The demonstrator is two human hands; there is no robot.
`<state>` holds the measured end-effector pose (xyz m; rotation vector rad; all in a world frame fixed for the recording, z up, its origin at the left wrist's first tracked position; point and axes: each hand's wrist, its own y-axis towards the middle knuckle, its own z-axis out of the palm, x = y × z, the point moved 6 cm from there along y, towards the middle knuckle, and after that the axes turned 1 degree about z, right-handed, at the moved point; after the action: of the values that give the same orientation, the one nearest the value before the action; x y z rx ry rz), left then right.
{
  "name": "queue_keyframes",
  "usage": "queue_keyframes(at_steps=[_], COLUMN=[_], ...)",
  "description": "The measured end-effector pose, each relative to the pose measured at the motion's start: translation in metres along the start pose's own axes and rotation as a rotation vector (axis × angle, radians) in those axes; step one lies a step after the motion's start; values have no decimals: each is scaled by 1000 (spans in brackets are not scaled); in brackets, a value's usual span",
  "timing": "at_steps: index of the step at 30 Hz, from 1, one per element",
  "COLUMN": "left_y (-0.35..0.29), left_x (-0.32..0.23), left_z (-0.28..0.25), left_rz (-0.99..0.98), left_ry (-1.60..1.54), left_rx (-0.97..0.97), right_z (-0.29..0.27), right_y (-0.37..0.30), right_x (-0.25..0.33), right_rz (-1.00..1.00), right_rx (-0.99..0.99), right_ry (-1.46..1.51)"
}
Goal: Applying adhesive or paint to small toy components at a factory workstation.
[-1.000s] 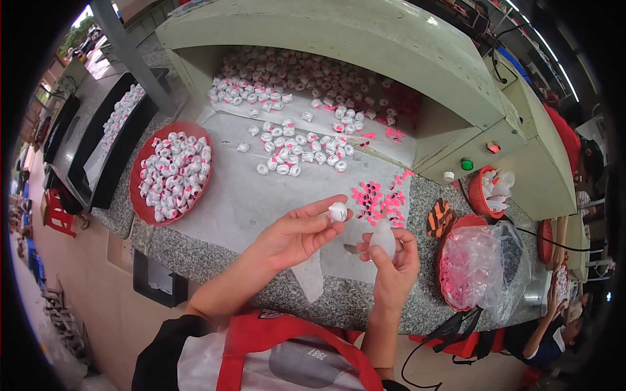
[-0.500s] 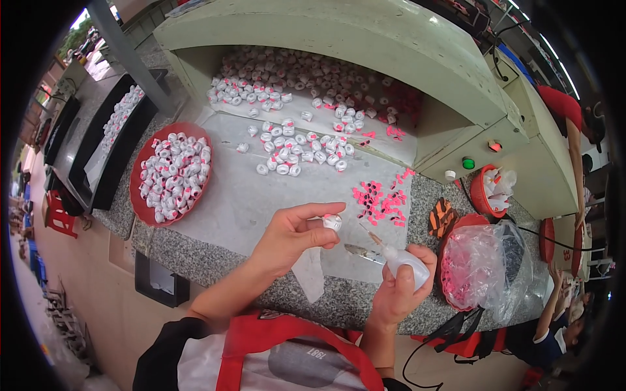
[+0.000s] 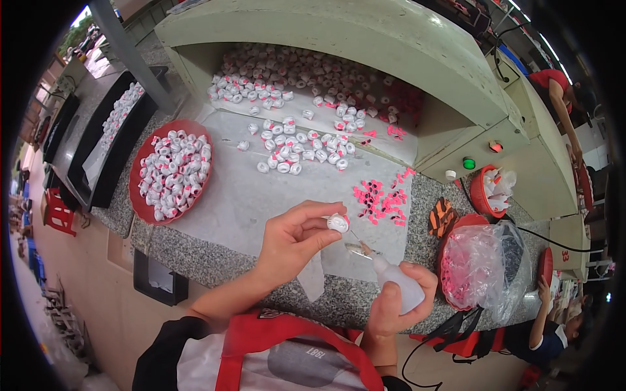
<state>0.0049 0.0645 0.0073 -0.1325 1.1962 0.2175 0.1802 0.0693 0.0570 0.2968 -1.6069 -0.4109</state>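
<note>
Between thumb and fingertips, my left hand (image 3: 297,238) pinches a small white rounded piece (image 3: 338,223) with a pink bit on it. My right hand (image 3: 404,303) is wrapped round a translucent squeeze bottle (image 3: 399,287). Its thin needle tip points up and left and reaches close to the white piece; whether they touch I cannot tell. Beyond my hands, small pink pieces (image 3: 381,202) lie scattered on white paper (image 3: 228,176). A loose group of similar white pieces (image 3: 293,146) sits farther back. A metal blade-like tool (image 3: 357,249) lies partly hidden behind the bottle's nozzle.
A red bowl (image 3: 138,195) of white pieces stands at left, beside black trays (image 3: 98,182). At the back, a pale green metal housing (image 3: 339,32) covers many more pieces. On the right are a plastic-covered red bowl (image 3: 453,241), a small red basket (image 3: 479,195) and two other people.
The bottle has moved left and tilted, bringing its needle from apart to right beside the white piece. My left hand has turned that piece slightly. At right, the other people's arms have shifted.
</note>
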Motion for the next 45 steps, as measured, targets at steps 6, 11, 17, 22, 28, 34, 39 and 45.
queue_keyframes(at_steps=[6, 11, 17, 22, 28, 34, 39, 45], left_y=[-3, -5, -5, -4, -4, -3, -2, -1], left_x=[-6, -6, -6, -6, -8, -10, -9, -3], left_z=[1, 0, 2, 2, 3, 0, 2, 1], left_rz=[171, 153, 165, 173, 189, 226, 155, -52], left_ry=[-1, -35, -37, -18, 14, 106, 51, -110], left_rx=[52, 16, 33, 36, 40, 42, 28, 34], right_z=[9, 12, 15, 13, 21, 21, 17, 18], right_y=[-7, -6, -3, -5, 2, 6, 7, 6], right_x=[4, 4, 6, 4, 16, 23, 22, 21], right_rz=[-99, -97, -153, -138, -343, -367, -374, -398], right_rx=[166, 191, 195, 161, 253, 327, 266, 281], right_ry=[-127, -105, -153, -132, -168, -240, -229, -201])
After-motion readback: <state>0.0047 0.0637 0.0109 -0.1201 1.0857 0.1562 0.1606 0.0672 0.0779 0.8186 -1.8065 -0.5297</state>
